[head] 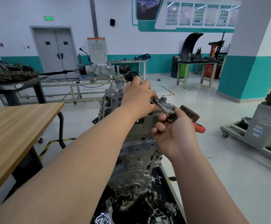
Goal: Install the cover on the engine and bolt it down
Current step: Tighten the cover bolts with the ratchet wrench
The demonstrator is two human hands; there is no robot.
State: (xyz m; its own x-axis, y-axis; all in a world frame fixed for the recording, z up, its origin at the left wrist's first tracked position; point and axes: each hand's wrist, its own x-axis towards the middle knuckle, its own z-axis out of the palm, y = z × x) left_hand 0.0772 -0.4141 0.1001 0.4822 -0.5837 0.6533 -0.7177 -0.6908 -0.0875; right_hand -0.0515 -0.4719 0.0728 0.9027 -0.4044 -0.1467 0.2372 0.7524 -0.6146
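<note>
A grey metal engine (138, 160) stands in front of me on a black stand. A dark cover (145, 122) lies on its top, mostly hidden by my arms. My left hand (138, 98) rests on the top of the engine and closes over the handle end of a chrome ratchet wrench (163, 109). My right hand (172, 130) is closed around the round ratchet head, near the engine's right edge. The bolt under the wrench is hidden.
A wooden table (13, 131) stands close on the left. Loose metal parts (157, 212) lie on the black stand tray below the engine. A red-handled tool (199, 127) sticks out at the right. A wheeled cart (252, 133) stands to the right, workbenches farther back.
</note>
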